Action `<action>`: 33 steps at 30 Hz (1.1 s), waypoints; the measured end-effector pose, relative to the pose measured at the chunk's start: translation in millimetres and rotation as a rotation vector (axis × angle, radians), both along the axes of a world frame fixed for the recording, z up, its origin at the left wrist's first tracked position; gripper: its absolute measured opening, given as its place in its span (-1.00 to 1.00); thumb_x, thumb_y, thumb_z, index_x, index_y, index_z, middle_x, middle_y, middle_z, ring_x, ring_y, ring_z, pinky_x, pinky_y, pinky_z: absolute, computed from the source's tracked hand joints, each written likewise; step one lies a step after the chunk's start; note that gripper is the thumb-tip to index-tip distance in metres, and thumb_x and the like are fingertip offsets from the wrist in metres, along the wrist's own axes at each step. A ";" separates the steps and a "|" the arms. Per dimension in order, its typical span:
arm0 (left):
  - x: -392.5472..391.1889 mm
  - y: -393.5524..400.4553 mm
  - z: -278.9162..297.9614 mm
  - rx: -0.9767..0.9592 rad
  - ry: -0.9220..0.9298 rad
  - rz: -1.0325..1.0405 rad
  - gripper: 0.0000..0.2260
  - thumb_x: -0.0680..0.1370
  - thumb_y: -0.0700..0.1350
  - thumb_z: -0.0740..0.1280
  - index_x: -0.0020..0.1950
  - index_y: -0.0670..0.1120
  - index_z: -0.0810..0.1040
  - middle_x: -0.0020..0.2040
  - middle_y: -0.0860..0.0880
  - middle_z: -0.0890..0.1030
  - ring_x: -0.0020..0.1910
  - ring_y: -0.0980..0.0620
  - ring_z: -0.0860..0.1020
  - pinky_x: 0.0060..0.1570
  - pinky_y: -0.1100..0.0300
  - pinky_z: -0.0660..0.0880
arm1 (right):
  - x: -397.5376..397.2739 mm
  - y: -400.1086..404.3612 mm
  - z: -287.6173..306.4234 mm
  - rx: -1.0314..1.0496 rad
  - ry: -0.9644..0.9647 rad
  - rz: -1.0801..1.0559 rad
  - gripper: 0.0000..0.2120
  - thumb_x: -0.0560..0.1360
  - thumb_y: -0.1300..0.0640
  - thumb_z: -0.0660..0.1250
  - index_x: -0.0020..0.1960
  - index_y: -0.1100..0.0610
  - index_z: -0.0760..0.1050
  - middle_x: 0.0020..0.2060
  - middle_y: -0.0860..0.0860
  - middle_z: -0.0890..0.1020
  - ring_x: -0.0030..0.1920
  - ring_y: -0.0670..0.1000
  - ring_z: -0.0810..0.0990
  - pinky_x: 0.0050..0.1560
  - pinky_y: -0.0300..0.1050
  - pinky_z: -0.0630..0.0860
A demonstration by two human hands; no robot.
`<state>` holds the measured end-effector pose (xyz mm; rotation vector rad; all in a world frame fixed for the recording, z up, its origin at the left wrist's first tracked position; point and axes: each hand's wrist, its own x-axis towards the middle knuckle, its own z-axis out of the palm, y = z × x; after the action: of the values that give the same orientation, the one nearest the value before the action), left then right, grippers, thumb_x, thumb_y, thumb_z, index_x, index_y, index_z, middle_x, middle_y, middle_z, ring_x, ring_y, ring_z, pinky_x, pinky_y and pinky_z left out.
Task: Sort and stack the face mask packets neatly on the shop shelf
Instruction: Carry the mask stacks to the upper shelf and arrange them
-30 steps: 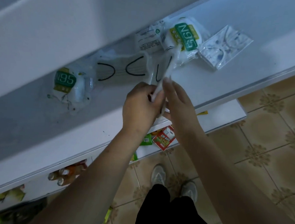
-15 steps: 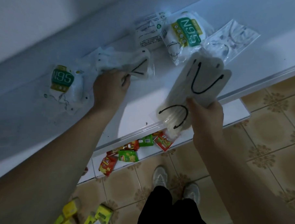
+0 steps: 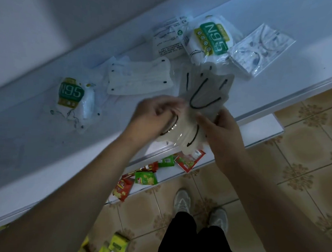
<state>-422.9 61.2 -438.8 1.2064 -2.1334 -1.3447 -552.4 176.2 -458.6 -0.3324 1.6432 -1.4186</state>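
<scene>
White shelf point(image 3: 278, 60) held scattered N95 packets, and you gripped the clear packet of black-looped masks point(image 3: 200, 100) over its front edge, left hand point(image 3: 154, 114) (blurred) and right hand point(image 3: 220, 126) both curled on it, likely squaring it for stacking.

Glossy clear plastic wraps the mask packets point(image 3: 204, 93); the shelf point(image 3: 46, 149) is smooth white; floor tiles point(image 3: 303, 151) glazed.

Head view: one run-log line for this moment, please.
left hand: grips black-loop mask packets | right hand: grips same | shelf: N95 packets loose, unstacked
</scene>
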 end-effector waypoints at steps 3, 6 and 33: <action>7.7 -51.7 -11.9 -0.532 -0.299 -0.042 -0.59 0.48 -0.09 0.36 0.34 -0.07 0.55 0.26 -0.05 0.57 0.26 -0.01 0.51 0.22 0.18 0.42 | -2.8 0.4 -3.8 0.048 0.072 -0.101 -0.88 0.52 0.24 0.31 -0.05 0.05 0.57 -0.23 0.00 0.63 -0.24 -0.08 0.58 -0.21 -0.12 0.54; 18.9 -81.9 -25.6 -0.677 -0.546 -0.065 -0.50 0.44 0.12 0.29 0.30 -0.09 0.57 0.29 -0.11 0.58 0.24 -0.17 0.54 0.21 0.00 0.49 | -5.3 5.9 -1.9 0.014 0.045 -0.160 -0.87 0.53 0.28 0.28 -0.09 0.07 0.53 -0.32 -0.09 0.58 -0.39 -0.19 0.51 -0.38 -0.30 0.45; -20.3 33.0 29.5 0.218 0.010 -0.035 -0.59 0.62 0.02 0.33 0.46 0.03 0.39 0.21 0.19 0.54 0.11 0.31 0.53 -0.03 0.53 0.44 | -28.8 31.9 23.1 -0.075 -0.154 -0.241 -0.83 0.51 0.32 0.29 0.09 0.24 0.54 -0.13 0.11 0.63 -0.12 0.12 0.61 -0.15 -0.07 0.50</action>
<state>-443.1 94.2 -409.2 1.2437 -2.0513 -1.6292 -581.2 208.1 -435.5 -0.0658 1.5456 -1.6460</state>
